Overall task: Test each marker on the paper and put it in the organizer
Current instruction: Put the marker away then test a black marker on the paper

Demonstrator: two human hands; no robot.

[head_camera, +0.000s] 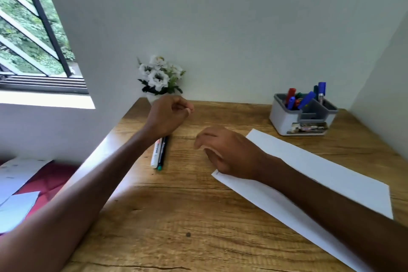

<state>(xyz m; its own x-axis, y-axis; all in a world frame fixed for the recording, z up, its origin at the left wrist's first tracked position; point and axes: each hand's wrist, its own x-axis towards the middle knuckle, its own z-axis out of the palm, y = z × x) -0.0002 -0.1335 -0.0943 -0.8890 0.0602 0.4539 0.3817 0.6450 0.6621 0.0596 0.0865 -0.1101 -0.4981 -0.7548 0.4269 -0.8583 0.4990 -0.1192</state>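
home study corner | wooden desk (176,216) | window (33,28) | flowers (159,75)

The desk (198,216) is finished in grained wood, perhaps a laminate, with a dull sheen. The paper (320,172) is seen as smooth and matt. The organizer (284,121) is moulded in matt plastic. Its markers (305,99) are cased in glossier plastic. The wall (220,28) is painted matt.
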